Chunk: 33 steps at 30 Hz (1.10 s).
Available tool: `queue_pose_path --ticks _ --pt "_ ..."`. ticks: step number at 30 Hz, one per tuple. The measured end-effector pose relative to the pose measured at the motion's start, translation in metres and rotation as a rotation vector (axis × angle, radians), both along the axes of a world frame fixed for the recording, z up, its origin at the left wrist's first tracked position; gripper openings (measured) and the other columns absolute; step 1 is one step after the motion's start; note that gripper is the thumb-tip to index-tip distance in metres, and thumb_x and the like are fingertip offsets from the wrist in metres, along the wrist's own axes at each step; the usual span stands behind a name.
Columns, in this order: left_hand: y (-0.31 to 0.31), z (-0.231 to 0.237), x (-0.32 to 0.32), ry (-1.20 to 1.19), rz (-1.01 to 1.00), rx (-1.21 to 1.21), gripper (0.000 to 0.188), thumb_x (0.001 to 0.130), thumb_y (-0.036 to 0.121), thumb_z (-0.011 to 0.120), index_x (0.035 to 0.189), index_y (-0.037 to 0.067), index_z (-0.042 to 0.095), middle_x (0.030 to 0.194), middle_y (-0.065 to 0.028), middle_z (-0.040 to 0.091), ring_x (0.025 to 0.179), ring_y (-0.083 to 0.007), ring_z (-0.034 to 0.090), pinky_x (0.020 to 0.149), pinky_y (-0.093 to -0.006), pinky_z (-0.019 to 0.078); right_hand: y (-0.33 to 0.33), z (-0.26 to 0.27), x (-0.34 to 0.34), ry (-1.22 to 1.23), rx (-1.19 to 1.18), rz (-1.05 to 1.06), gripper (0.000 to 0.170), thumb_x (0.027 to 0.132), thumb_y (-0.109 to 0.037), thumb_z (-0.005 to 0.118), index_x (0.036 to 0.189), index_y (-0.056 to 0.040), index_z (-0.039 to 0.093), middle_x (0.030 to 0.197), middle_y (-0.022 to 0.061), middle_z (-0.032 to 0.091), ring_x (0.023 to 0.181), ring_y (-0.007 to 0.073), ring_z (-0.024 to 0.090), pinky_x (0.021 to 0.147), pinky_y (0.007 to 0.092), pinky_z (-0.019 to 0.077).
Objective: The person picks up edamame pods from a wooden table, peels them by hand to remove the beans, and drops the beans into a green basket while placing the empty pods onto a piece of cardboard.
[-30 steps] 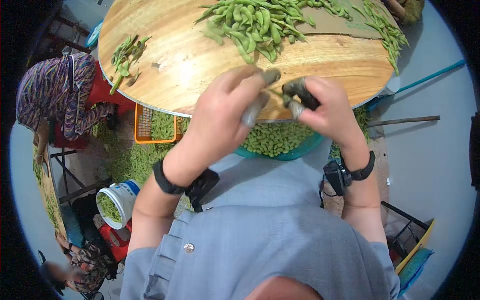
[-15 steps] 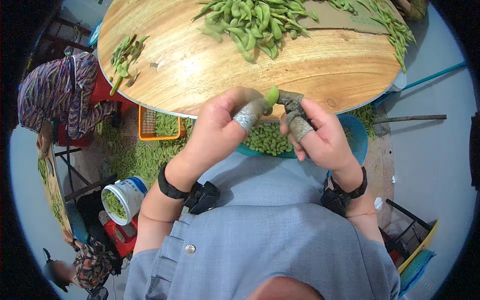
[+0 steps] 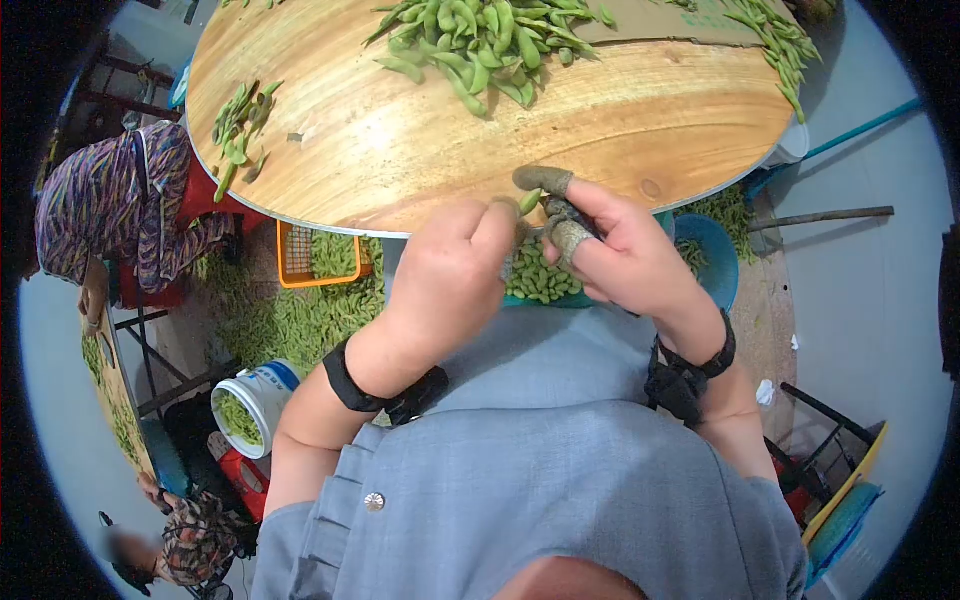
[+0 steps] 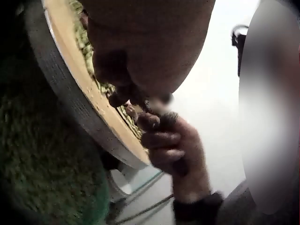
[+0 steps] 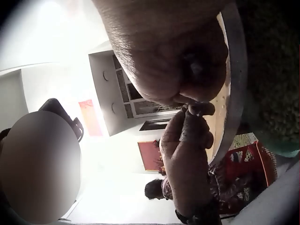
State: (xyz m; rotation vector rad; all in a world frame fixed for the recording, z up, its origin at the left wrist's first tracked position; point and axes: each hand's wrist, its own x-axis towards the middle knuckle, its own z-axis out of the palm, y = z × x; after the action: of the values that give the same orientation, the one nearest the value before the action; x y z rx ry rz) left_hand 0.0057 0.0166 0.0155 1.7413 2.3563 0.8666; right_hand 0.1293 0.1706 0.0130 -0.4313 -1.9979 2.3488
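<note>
A green pod (image 3: 530,202) shows between the two hands, above the near edge of the round wooden table (image 3: 400,150). My right hand (image 3: 615,240), with wrapped fingertips, pinches the pod between thumb and fingers. My left hand (image 3: 455,270) is at the pod's left side with its fingers curled; its fingertips are mostly hidden, and it seems to grip the pod's other end. Both wrist views are dark; there the fingertips of the hands meet. A heap of pods (image 3: 480,45) lies at the table's far side.
Below the table edge sits a basin of shelled beans (image 3: 540,278), with a blue basin (image 3: 715,265) to its right. An orange basket (image 3: 295,255), a white bucket (image 3: 265,400) and loose pods (image 3: 300,325) are on the left. Two other people sit at the left.
The hands came together from a blurred movement, and a green pod came into sight between them. Since half a second ago, the left hand has turned, hiding its wrapped thumb, and both hands shifted slightly left.
</note>
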Motion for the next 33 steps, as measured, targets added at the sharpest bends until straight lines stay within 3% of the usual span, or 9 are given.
queue_pose_path --ticks 2,8,12,16,18,22,26,31,33 --pt "-0.002 -0.005 0.000 0.066 0.002 -0.057 0.020 0.080 0.005 0.063 0.099 -0.001 0.064 0.084 -0.0204 0.064 0.077 -0.0308 0.064 0.068 -0.0306 0.0489 -0.002 -0.007 0.000 -0.056 -0.113 -0.007 0.048 0.087 -0.002 0.042 0.135 -0.0076 0.045 0.082 -0.0006 0.057 0.049 0.0003 0.039 0.041 0.0150 0.0297" --pt "-0.012 -0.015 -0.022 -1.810 -0.125 -0.021 0.018 0.090 0.016 0.062 0.097 0.000 0.063 0.074 -0.0025 0.058 0.054 -0.0094 0.047 0.050 -0.0265 0.0404 0.002 0.009 0.014 -0.203 -0.575 0.009 0.045 0.090 -0.002 0.040 0.133 -0.0094 0.048 0.077 0.0001 0.055 0.045 0.0004 0.034 0.037 0.0160 0.0277" --pt "-0.012 -0.022 -0.017 -2.069 -0.212 0.059 0.019 0.091 0.017 0.061 0.098 -0.001 0.063 0.071 -0.0018 0.057 0.055 -0.0087 0.048 0.049 -0.0256 0.0398 -0.001 0.021 0.017 -0.182 -0.642 0.026 0.042 0.090 -0.006 0.040 0.132 -0.0098 0.049 0.076 -0.0003 0.055 0.046 0.0013 0.034 0.038 0.0166 0.0303" --pt "-0.004 -0.008 -0.003 -1.149 0.006 -0.018 0.014 0.085 0.010 0.064 0.095 0.000 0.061 0.069 -0.0028 0.058 0.054 -0.0146 0.051 0.051 -0.0304 0.0433 -0.007 0.015 0.013 -0.221 -0.497 -0.032 0.042 0.089 -0.006 0.042 0.130 -0.0091 0.049 0.076 -0.0003 0.054 0.046 0.0019 0.036 0.039 0.0172 0.0329" --pt "-0.002 -0.006 -0.002 0.041 -0.112 0.158 0.020 0.073 0.003 0.065 0.092 0.003 0.060 0.066 -0.0054 0.055 0.056 -0.0230 0.054 0.054 -0.0357 0.0460 -0.012 0.013 0.011 -0.158 -0.303 -0.037 0.039 0.088 -0.006 0.044 0.127 -0.0077 0.050 0.075 0.0000 0.054 0.047 0.0031 0.041 0.040 0.0183 0.0368" --pt "0.003 -0.002 0.005 0.423 0.024 0.107 0.028 0.065 0.002 0.061 0.093 0.005 0.059 0.068 -0.0109 0.051 0.065 -0.0286 0.057 0.057 -0.0379 0.0458 -0.017 0.018 0.009 -0.148 -0.149 -0.081 0.044 0.086 -0.002 0.040 0.129 -0.0067 0.049 0.077 -0.0004 0.055 0.048 0.0027 0.042 0.039 0.0174 0.0347" --pt "0.006 -0.012 0.004 0.416 0.028 0.085 0.022 0.073 0.005 0.059 0.095 0.005 0.059 0.075 -0.0113 0.056 0.068 -0.0271 0.058 0.057 -0.0341 0.0457 -0.014 0.015 0.011 -0.153 -0.072 -0.068 0.046 0.084 0.000 0.041 0.129 -0.0062 0.049 0.078 0.0001 0.056 0.049 0.0030 0.044 0.040 0.0173 0.0368" --pt "0.003 -0.004 -0.003 -1.046 0.117 -0.105 0.021 0.081 0.001 0.052 0.101 0.000 0.059 0.082 -0.0158 0.063 0.072 -0.0278 0.062 0.062 -0.0298 0.0462 -0.014 -0.003 0.015 -0.110 -0.112 -0.082 0.049 0.084 0.001 0.041 0.131 -0.0068 0.047 0.078 -0.0004 0.056 0.049 0.0019 0.044 0.040 0.0160 0.0357" --pt "0.003 -0.007 -0.006 -1.144 0.136 -0.128 0.020 0.084 0.003 0.053 0.103 -0.001 0.059 0.079 -0.0116 0.061 0.073 -0.0212 0.059 0.064 -0.0314 0.0469 -0.011 -0.013 0.015 -0.044 -0.073 -0.076 0.043 0.083 -0.006 0.049 0.125 -0.0064 0.052 0.068 0.0027 0.058 0.050 0.0103 0.054 0.046 0.0236 0.0437"
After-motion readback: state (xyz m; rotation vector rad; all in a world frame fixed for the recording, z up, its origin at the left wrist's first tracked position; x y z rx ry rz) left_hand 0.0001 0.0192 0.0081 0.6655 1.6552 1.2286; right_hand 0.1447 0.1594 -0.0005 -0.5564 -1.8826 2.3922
